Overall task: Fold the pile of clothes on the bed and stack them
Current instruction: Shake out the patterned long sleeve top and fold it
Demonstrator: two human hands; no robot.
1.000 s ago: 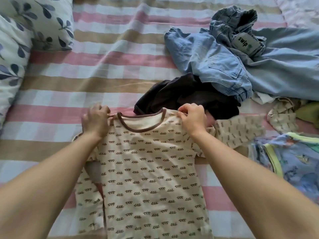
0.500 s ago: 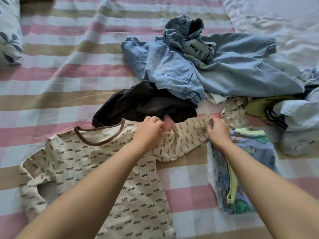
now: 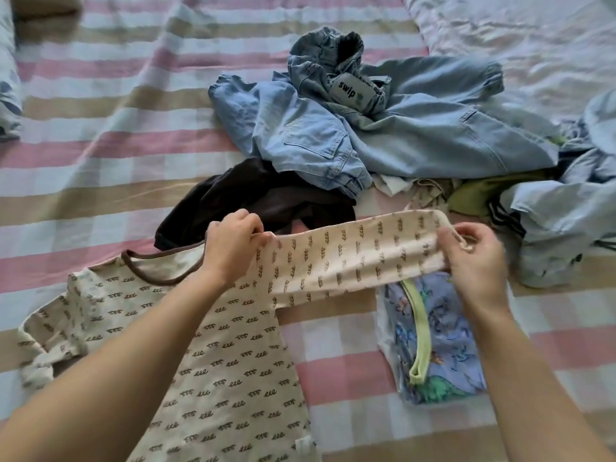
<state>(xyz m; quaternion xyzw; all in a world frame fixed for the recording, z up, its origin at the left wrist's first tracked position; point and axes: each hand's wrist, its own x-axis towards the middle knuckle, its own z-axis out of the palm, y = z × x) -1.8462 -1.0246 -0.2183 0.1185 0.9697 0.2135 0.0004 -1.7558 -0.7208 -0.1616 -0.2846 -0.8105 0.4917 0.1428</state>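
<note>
One cream patterned shirt (image 3: 213, 355) is spread flat on the striped bed (image 3: 100, 135), toward its near side and left of the middle. Its one outstretched sleeve (image 3: 350, 258) is held taut by two hands: the shoulder end is pinched by the left hand (image 3: 233, 245), the cuff by the right hand (image 3: 473, 258). One folded blue printed garment (image 3: 443, 335) lies under the cuff. Beyond, one dark garment (image 3: 253, 198) is overlapped by a denim heap (image 3: 416, 141), whose pieces cannot be counted.
</note>
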